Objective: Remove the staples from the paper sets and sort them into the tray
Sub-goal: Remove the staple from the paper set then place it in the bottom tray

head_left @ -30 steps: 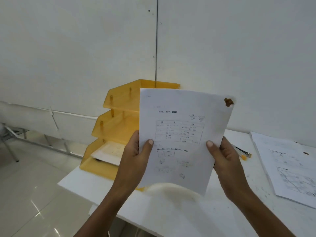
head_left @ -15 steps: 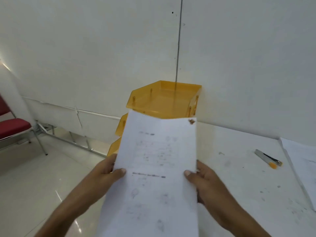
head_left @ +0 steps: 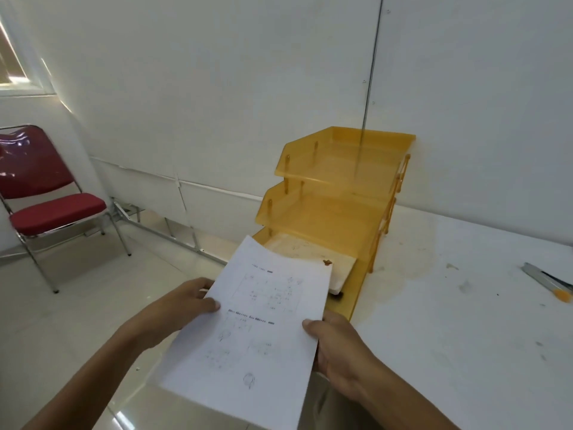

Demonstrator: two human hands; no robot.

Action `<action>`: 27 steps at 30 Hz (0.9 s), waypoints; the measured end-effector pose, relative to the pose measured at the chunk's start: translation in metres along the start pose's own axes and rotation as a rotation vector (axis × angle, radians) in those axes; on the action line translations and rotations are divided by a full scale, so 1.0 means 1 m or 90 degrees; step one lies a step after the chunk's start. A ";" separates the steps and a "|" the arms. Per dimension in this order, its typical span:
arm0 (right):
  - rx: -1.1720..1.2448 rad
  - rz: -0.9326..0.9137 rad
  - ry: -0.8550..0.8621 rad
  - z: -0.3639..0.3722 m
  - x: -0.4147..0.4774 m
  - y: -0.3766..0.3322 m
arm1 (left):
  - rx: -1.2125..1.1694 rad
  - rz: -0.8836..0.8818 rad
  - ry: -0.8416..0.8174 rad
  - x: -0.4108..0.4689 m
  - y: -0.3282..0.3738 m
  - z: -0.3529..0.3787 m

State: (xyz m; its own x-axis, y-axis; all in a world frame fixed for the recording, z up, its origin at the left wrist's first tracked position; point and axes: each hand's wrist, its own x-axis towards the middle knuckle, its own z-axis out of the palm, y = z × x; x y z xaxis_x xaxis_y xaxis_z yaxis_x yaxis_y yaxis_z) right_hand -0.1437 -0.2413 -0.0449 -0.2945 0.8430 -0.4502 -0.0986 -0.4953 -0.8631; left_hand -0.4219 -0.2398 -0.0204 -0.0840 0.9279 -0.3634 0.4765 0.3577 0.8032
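Paper set: the printed white paper set (head_left: 257, 330) is held in the air, tilted slightly, with its far edge just in front of the lowest tier of the tray (head_left: 341, 193).
Left hand: the left hand (head_left: 183, 305) pinches the sheet's left edge, thumb on top and fingers tucked underneath.
Right hand: the right hand (head_left: 338, 352) pinches the right edge the same way, thumb on the paper and fingers below it.
Corner mark: a small brown mark (head_left: 327, 262) sits at the far right corner. It is too small to tell whether it is a staple or only a stain.
Tray: yellow, three tiers, standing against the wall on the tabletop (head_left: 465, 321). The upper two tiers look bare, and the bottom one holds a stack (head_left: 310, 252) of white sheets.
Done so far: judging by that stack, some sheets are already sorted.
Step in hand: probably filing this set, so sliding it into a tier is what remains for it.
Left to do: I cannot tell, as no other unsorted sets show.
Elsewhere: a grey tool (head_left: 548, 280) with an orange tip lies well apart at the right, and a red chair (head_left: 46, 197) stands on the floor.
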 end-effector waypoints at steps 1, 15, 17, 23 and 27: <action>0.026 -0.007 0.008 -0.001 0.000 -0.004 | -0.001 0.014 -0.008 0.007 0.006 0.001; 0.186 0.007 0.085 -0.005 0.010 -0.021 | 0.246 0.089 0.026 0.036 0.057 0.018; 0.209 0.000 0.089 -0.005 0.019 -0.028 | 0.407 0.167 0.017 0.025 0.048 0.019; 0.272 0.000 0.097 -0.002 0.035 -0.050 | 0.585 0.459 -0.077 0.043 0.036 0.034; 0.311 0.020 0.045 -0.004 0.026 -0.055 | 0.648 0.457 -0.015 0.066 0.037 0.044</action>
State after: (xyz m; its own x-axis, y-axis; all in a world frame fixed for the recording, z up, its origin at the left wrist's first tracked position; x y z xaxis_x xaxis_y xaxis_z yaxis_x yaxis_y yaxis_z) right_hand -0.1423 -0.1916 -0.0103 -0.2411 0.8302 -0.5027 -0.5295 -0.5466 -0.6488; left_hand -0.3716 -0.1702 -0.0356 0.4863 0.8737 -0.0117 0.8702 -0.4831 0.0967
